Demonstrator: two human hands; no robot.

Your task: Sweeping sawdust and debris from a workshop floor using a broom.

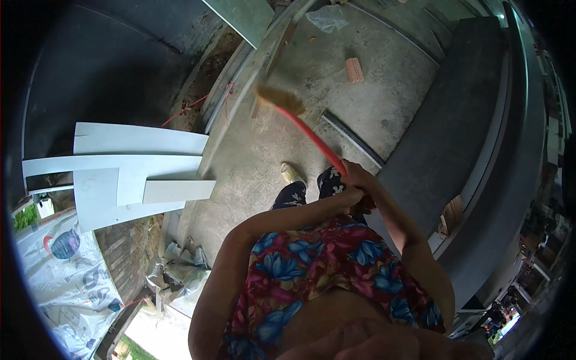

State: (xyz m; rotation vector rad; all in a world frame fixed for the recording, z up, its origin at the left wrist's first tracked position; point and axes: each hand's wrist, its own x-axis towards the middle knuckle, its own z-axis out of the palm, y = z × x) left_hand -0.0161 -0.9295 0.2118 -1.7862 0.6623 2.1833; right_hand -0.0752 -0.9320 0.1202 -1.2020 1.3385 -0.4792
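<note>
A broom with a thin red handle (312,137) and a tan bristle head (279,99) reaches out over the concrete floor (372,108). My right hand (356,174) is closed round the handle's near end. Just below it, my left hand (355,201) also seems to grip the handle, though its fingers are partly hidden. Both forearms meet in front of my flowered red and blue shirt (324,270). One foot in a light shoe (292,174) stands on the floor under the handle.
Several pale grey panels (138,162) lie stacked at the left. A red brick (354,69) and a clear plastic bag (327,18) lie farther off. A long dark slab (462,114) runs along the right. White printed sacks (66,276) sit lower left.
</note>
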